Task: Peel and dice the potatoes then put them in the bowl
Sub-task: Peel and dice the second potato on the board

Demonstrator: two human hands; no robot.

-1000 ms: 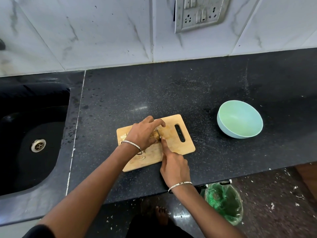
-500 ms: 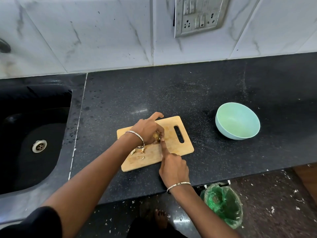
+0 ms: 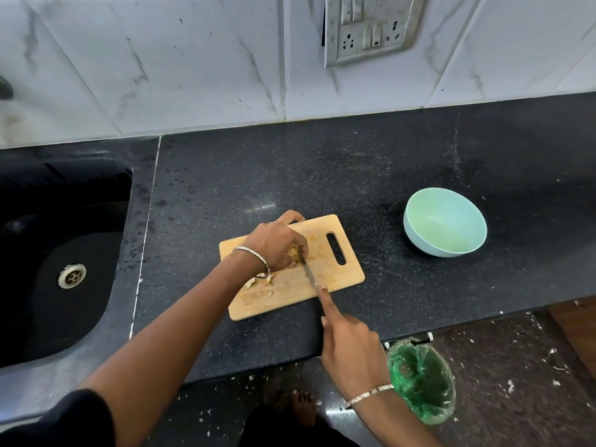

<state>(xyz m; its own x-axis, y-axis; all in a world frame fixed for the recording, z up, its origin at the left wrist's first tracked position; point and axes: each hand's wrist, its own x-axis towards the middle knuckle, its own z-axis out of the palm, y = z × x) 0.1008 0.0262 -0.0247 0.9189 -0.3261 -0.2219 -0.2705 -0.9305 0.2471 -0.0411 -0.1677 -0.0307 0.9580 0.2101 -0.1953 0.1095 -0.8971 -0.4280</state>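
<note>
On the rectangular wooden cutting board (image 3: 342,275) the left hand (image 3: 277,243) grips a small yellowish potato piece (image 3: 294,253), while the right hand (image 3: 351,346), nearer the viewer, holds a slim steel knife (image 3: 309,274), blade pointing away onto it.

A single wide-angle view from the person's head looks forward and steeply down onto the black bench (image 3: 354,175), close in. The cutting board (image 3: 283,298) sits near the frame's middle. The tiled wall (image 3: 193,59) fills the top, the sink (image 3: 64,285) the left, and the floor (image 3: 516,350) the bottom right.
</note>
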